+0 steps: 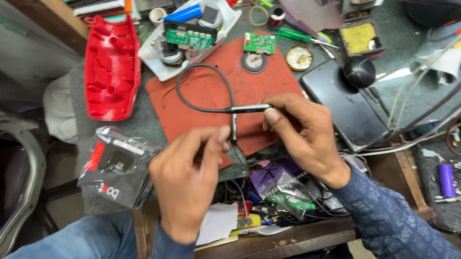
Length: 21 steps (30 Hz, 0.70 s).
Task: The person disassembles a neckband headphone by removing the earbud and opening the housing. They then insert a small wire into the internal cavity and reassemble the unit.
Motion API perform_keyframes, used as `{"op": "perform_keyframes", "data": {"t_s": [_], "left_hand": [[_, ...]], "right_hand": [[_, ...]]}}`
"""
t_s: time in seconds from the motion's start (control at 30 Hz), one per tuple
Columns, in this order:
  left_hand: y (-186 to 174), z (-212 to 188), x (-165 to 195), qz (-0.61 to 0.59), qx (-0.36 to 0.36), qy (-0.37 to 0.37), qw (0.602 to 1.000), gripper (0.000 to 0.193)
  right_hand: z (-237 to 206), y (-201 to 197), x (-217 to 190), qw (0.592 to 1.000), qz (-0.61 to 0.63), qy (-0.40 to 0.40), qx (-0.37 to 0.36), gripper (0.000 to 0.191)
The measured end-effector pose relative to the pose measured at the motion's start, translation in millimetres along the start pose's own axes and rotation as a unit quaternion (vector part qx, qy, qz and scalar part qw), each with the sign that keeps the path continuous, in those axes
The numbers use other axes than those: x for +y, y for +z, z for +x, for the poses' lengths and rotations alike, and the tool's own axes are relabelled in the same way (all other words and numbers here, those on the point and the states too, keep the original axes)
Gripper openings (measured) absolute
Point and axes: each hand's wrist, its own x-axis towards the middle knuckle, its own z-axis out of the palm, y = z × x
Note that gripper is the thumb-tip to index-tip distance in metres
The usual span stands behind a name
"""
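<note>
1. Nearest us, an open drawer [257,208] under the bench's front edge is stuffed with wires, packets and paper; what exactly lies in there is hard to sort out.
2. Just above it, the left hand [188,176] pinches the short end of a thin grey cable [206,88], thumb and fingers closed on the tip.
3. The right hand [301,135] grips the other stiff end level, so the two ends meet at a right angle over the red mat [197,115] — likely held up close for a good look.
4. The cable's slack loops back across the mat.
5. By the left edge lies a black packet [117,167], partly cut off by the hand.
6. Further back, a red plastic shell [111,67] lies hollow side up beside a white case [152,56] with a green circuit board [189,37] exposed.
7. A smaller green board [259,42] sits on the mat's far edge.
8. Far right, a soldering sponge [359,38] and black cords run out of view.
</note>
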Motion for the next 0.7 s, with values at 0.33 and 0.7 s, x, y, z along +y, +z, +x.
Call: {"op": "perform_keyframes", "data": {"t_s": [0.33,0.7], "left_hand": [[-95.8,-29.4,-4.7,0.350,0.034,-0.014,0.936,0.107],[-95.1,-35.7,-33.6,0.307,0.066,-0.034,0.949,0.117]], "right_hand": [[-1.1,11.2,-7.6,0.999,-0.029,-0.027,-0.018,0.015],[-0.3,12.8,-17.4,0.995,-0.076,-0.054,-0.030,0.013]]}}
